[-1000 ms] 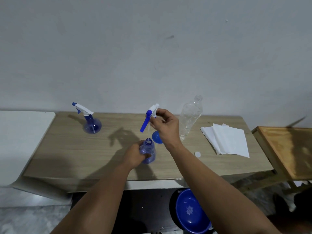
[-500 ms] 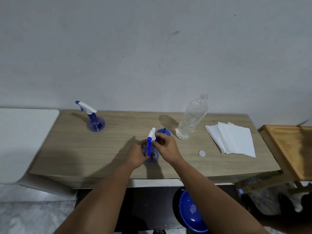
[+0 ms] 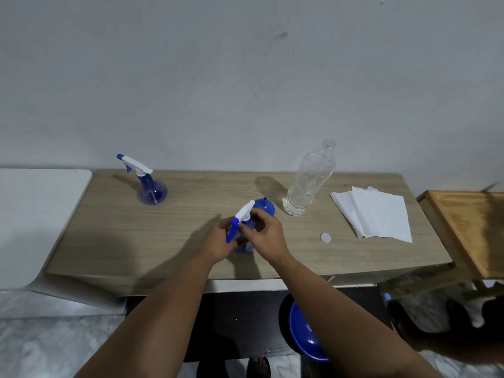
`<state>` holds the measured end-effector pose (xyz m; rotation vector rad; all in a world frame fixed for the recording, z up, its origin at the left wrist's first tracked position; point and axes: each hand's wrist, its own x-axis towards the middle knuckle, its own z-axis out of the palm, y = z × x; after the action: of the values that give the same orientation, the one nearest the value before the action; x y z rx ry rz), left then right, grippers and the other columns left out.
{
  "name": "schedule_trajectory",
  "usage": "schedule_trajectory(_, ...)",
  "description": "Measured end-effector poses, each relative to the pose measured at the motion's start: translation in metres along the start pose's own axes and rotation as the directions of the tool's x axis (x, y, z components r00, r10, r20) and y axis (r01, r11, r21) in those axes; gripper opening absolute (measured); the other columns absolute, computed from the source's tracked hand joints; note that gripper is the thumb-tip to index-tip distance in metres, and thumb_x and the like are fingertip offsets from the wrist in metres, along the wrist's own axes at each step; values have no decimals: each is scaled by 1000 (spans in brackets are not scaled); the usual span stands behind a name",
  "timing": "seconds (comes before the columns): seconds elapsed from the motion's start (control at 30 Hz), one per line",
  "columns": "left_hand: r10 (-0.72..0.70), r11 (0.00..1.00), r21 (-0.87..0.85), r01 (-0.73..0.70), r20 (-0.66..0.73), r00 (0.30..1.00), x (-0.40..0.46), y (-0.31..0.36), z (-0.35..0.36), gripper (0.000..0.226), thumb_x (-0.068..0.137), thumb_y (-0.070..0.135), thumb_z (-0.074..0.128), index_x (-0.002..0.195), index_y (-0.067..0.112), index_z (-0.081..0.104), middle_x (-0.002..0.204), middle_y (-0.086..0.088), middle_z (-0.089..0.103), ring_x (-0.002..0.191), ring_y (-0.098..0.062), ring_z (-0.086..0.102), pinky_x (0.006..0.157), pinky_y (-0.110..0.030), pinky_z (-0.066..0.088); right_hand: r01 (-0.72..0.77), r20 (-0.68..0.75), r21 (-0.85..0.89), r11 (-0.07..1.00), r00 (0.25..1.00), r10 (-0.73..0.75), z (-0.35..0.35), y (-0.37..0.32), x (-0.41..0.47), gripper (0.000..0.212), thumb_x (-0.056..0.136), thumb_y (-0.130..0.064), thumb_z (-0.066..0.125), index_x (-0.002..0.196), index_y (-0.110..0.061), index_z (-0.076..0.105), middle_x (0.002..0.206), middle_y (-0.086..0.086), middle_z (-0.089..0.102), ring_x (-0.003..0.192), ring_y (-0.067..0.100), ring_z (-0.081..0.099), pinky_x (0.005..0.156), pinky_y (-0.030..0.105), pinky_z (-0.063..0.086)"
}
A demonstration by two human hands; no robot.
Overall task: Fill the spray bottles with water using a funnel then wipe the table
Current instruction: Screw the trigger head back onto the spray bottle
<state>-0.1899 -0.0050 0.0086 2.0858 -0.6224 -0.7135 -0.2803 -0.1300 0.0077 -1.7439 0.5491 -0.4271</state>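
The small translucent blue spray bottle (image 3: 243,245) stands upright on the wood-grain surface (image 3: 191,230) near its front edge and is gripped around the body by the left hand (image 3: 218,242), fingers curled. The white-and-blue trigger spray head (image 3: 240,220) sits at the bottle's neck and is pinched by the curled fingers of the right hand (image 3: 263,236). Both forearms are extended forward from the bottom of the view.

Just behind the hands, a blue plastic funnel (image 3: 266,206) rests on the surface. An uncapped clear plastic water bottle (image 3: 309,180) stands to its right, with a small white cap (image 3: 325,237) and a stack of white paper towels (image 3: 373,212) beyond it. A second blue spray bottle with white trigger head (image 3: 148,182) stands at the rear left. A plain grey wall (image 3: 245,77) backs the surface; a blue plastic basin (image 3: 302,332) lies on the floor below.

One second ago the trigger head was held raised above the bottle; it is now lowered onto the neck.
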Motion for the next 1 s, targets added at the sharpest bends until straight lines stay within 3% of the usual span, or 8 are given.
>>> schedule_trajectory(0.13,19,999,27,-19,-2,1000,-2,1,-2,29,83,3,70,103,23,63,84,13,65,76,-6,61,65,-15,44,-60,-35,33,998,997,61,-3,1,2,30,80,0,84,97,-7,61,86,-7,69,79,2,67,76,20,53)
schedule_trajectory(0.27,53,998,23,-52,-11,999,-1,-2,-1,25,84,14,75,103,28,65,91,9,69,89,-15,67,76,-24,50,-56,-17,58,997,998,57,-1,0,-1,43,81,-1,82,120,-10,66,102,1,78,95,13,75,84,27,59)
schedule_trajectory(0.4,61,997,39,-61,-6,998,-3,3,-1,37,87,1,67,109,29,62,87,13,66,83,-11,66,76,-20,53,-82,-41,47,996,996,84,-3,4,0,27,80,2,81,96,-1,61,95,-3,76,89,10,73,81,28,56)
schedule_trajectory(0.53,73,993,93,-69,-32,997,-4,5,-1,28,91,-2,56,103,23,59,82,8,60,75,-14,61,60,-4,38,-60,-4,57,997,998,61,-2,2,-2,52,79,-3,81,127,-14,62,106,-1,78,100,14,74,90,31,59)
schedule_trajectory(0.67,74,994,84,-72,-13,997,-6,8,-2,27,89,3,64,114,14,65,87,2,62,81,-19,60,71,-22,49,-36,-14,15,999,999,36,-3,7,-3,26,82,2,78,100,-9,64,98,-2,75,88,8,71,83,26,54)
schedule_trajectory(0.73,62,996,67,-61,-12,998,-7,8,-1,29,89,6,67,116,17,65,88,3,64,84,-20,63,79,-31,52,-47,-30,10,999,998,48,-4,7,-3,30,81,2,80,93,-10,55,94,-4,73,84,7,68,79,23,53)
schedule_trajectory(0.87,62,997,56,-60,-35,997,-5,5,0,31,83,8,75,97,30,57,78,17,60,77,-16,61,69,-24,47,-27,15,1,1000,1000,27,-4,3,-2,41,89,-4,76,128,-13,66,107,1,77,100,15,74,91,31,58)
schedule_trajectory(1.0,14,1000,26,-13,-42,999,-5,5,0,37,81,4,75,87,33,53,76,16,58,70,-9,58,65,-19,45,-42,11,-70,997,999,43,-2,1,4,17,87,1,75,101,-8,73,91,-1,74,85,4,68,85,22,53)
